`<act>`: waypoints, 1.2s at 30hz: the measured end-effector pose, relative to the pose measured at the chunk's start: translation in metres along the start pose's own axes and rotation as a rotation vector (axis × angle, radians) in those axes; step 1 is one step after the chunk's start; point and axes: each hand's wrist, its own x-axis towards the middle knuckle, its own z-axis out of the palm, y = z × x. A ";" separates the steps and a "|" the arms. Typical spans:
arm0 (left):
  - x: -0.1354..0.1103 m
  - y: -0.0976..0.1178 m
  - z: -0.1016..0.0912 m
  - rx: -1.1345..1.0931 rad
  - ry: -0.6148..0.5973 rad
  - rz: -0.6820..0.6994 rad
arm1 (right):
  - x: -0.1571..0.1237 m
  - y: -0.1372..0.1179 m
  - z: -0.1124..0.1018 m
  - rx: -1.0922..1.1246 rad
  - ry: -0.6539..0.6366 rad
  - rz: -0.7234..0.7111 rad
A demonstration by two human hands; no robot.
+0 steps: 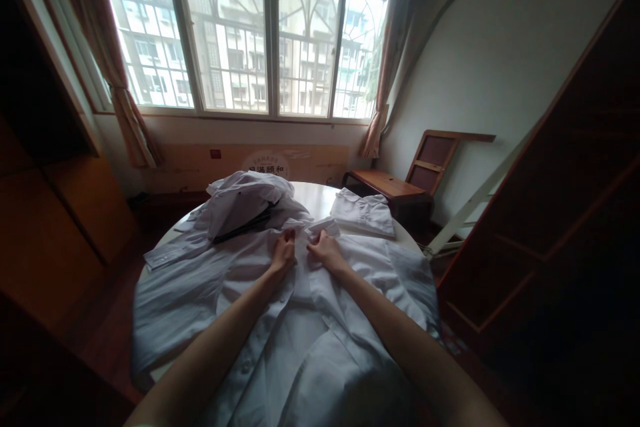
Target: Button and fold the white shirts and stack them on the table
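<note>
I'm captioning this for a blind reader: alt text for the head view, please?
Both hands, left hand and right hand, rest near the collar of a white shirt spread on a round table, beside a folded shirt and a heap of shirts.

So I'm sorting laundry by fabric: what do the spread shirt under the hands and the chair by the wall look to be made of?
Spread shirt: thin woven cloth, likely cotton or a blend, matte white, with soft creases. Chair: wood, reddish-brown, smooth with a slight sheen.
</note>
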 end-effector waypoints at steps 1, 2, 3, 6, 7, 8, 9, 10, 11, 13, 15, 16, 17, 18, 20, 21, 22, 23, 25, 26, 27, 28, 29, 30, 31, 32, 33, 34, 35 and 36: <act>-0.001 0.000 0.000 -0.010 0.004 0.002 | -0.002 0.000 0.001 -0.019 0.029 -0.021; -0.002 0.000 0.000 -0.003 -0.012 0.011 | -0.005 -0.001 0.003 -0.025 0.065 -0.043; -0.003 0.000 0.000 0.015 -0.034 0.024 | -0.006 -0.001 0.004 -0.020 0.109 -0.065; -0.006 0.000 0.000 0.083 -0.074 0.075 | -0.008 0.000 0.007 0.030 0.263 -0.131; -0.006 0.000 0.000 0.093 -0.069 0.101 | -0.007 0.002 0.007 0.054 0.305 -0.160; -0.007 0.000 0.000 0.094 -0.057 0.133 | -0.006 0.003 0.008 0.084 0.335 -0.191; -0.006 -0.001 0.000 0.092 -0.038 0.171 | -0.004 0.005 0.008 0.120 0.355 -0.219; -0.006 -0.002 -0.001 0.090 -0.010 0.212 | -0.003 0.006 0.008 0.163 0.367 -0.242; -0.005 -0.003 -0.001 0.092 0.027 0.252 | -0.002 0.008 0.009 0.207 0.377 -0.258; -0.004 -0.004 -0.002 0.112 0.101 0.324 | 0.000 0.010 0.009 0.290 0.393 -0.268; -0.004 -0.005 -0.002 0.143 0.134 0.381 | 0.000 0.010 0.009 0.365 0.408 -0.265; -0.004 -0.005 -0.002 0.161 0.130 0.407 | 0.000 0.010 0.009 0.404 0.414 -0.267; -0.004 -0.004 -0.003 0.179 0.119 0.432 | -0.001 0.010 0.009 0.445 0.418 -0.268; -0.005 -0.003 -0.003 0.197 0.106 0.457 | -0.001 0.009 0.008 0.489 0.421 -0.269; -0.007 -0.001 -0.003 0.224 0.074 0.504 | -0.001 0.008 0.007 0.578 0.437 -0.266; -0.008 0.000 -0.003 0.231 0.052 0.526 | -0.001 0.007 0.007 0.621 0.447 -0.265; -0.009 0.001 -0.003 0.232 0.028 0.545 | -0.001 0.007 0.006 0.663 0.455 -0.264; -0.010 0.001 -0.003 0.228 0.004 0.561 | -0.001 0.007 0.006 0.702 0.455 -0.262; -0.011 0.002 -0.002 0.218 -0.033 0.581 | -0.002 0.005 0.006 0.768 0.412 -0.250; -0.012 0.001 -0.002 0.216 -0.043 0.587 | -0.003 0.005 0.006 0.797 0.372 -0.244; -0.012 0.001 -0.002 0.216 -0.048 0.591 | -0.003 0.004 0.006 0.824 0.329 -0.237; -0.012 0.001 -0.001 0.219 -0.051 0.594 | -0.004 0.003 0.006 0.849 0.289 -0.231; -0.012 0.000 -0.001 0.222 -0.054 0.596 | -0.005 0.003 0.006 0.873 0.257 -0.225; -0.012 0.000 -0.001 0.225 -0.056 0.597 | -0.005 0.002 0.006 0.897 0.231 -0.218; -0.012 0.000 0.000 0.228 -0.059 0.599 | -0.006 0.001 0.005 0.920 0.210 -0.210; -0.012 0.001 0.000 0.232 -0.062 0.602 | -0.006 0.001 0.005 0.943 0.192 -0.204; -0.013 0.001 0.000 0.236 -0.066 0.604 | -0.006 0.001 0.004 0.964 0.176 -0.200; -0.013 0.002 0.000 0.239 -0.072 0.607 | -0.006 0.000 0.003 0.980 0.160 -0.198; -0.013 0.002 -0.001 0.241 -0.078 0.610 | -0.006 0.000 0.003 0.992 0.144 -0.198; -0.013 0.002 -0.001 0.240 -0.083 0.610 | -0.006 0.000 0.002 0.996 0.127 -0.197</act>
